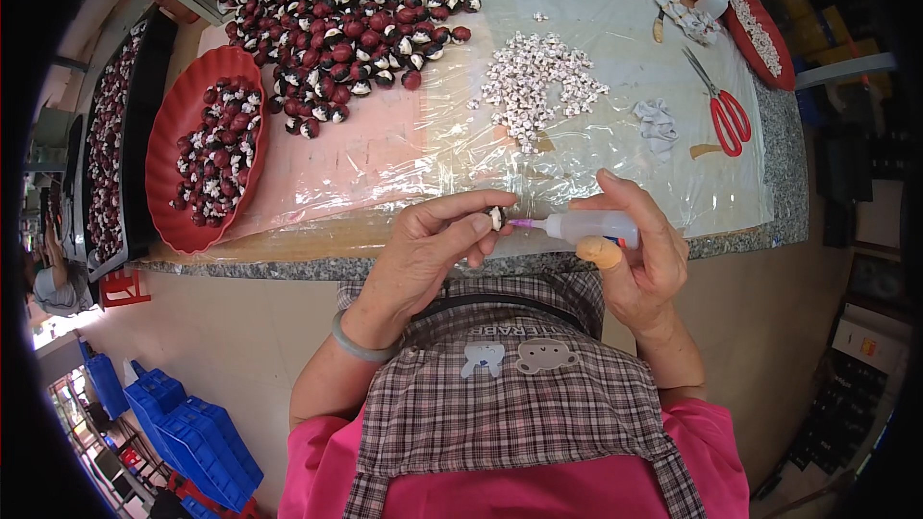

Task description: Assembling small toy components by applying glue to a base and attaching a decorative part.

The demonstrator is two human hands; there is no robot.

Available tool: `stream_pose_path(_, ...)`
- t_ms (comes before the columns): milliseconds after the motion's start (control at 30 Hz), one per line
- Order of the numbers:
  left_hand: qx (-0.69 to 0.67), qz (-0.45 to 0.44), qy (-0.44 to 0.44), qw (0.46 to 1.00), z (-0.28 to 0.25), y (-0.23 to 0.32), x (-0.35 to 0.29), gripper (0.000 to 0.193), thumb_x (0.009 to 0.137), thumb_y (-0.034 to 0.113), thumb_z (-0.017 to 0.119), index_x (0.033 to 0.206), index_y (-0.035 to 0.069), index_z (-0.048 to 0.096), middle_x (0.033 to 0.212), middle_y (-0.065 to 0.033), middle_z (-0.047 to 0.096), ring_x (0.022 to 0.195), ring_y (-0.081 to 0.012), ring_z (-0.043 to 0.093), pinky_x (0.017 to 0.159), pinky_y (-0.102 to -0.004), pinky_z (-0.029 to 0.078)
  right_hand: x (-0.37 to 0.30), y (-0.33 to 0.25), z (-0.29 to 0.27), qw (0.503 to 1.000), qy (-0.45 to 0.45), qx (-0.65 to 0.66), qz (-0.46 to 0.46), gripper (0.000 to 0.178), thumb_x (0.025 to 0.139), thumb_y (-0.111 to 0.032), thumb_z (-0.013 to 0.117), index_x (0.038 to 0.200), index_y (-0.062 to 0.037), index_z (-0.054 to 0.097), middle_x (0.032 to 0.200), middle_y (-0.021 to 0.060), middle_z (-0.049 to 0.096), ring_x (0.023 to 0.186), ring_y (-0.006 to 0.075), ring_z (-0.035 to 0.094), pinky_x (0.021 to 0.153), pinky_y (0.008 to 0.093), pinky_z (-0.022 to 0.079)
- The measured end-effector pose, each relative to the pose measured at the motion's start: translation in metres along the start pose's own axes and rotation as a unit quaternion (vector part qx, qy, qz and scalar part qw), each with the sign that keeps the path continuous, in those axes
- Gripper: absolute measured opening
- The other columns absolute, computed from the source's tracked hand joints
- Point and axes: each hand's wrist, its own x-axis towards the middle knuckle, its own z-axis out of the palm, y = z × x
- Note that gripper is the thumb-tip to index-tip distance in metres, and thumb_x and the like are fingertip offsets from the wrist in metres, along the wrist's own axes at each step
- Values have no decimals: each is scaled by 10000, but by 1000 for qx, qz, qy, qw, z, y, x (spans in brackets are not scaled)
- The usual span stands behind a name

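Between the thumb and fingers of my left hand (437,235) is a small round black-and-white piece (497,218). My right hand (644,259), with a tan cover on its thumb, grips a translucent squeeze bottle (582,226). The bottle lies sideways, its thin purple nozzle (524,223) pointing left and reaching the piece, though I cannot tell if they touch. Beyond my hands, many tiny white pieces with dark specks (538,86) lie spread on the plastic-covered table (365,168). At the far left is a large heap of dark red, black and white round pieces (336,38).
A red scalloped tray (163,183) with red and white pieces stands at left, beside a long black tray (135,115). To the right lie red-handled scissors (731,123), a crumpled white cloth (657,125) and a red dish (781,72) of white bits. Blue crates (192,432) stand on the floor.
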Motion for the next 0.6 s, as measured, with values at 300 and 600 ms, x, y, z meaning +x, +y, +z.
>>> stream_pose_path(300, -55, -18, -6, 998, -6, 3, -1, 315, 912, 62, 551, 1206, -46, 577, 988, -127, 646, 809, -120, 586, 724, -217, 504, -7, 8, -3, 950, 35, 255, 176, 349, 887, -107, 642, 1183, 29, 519, 998, 172, 648, 664, 147, 625, 549, 222, 500)
stream_pose_path(600, -83, 8, -32, 996, -16, 0, -4, 317, 905, 39, 576, 1216, -23, 576, 1053, -113, 633, 860, -122, 612, 765, -218, 512, 3, 42, 1, 809, 30, 487, 329, 406, 811, -50, 699, 1149, -21, 475, 928, 99, 577, 788, 194, 640, 665, 273, 515)
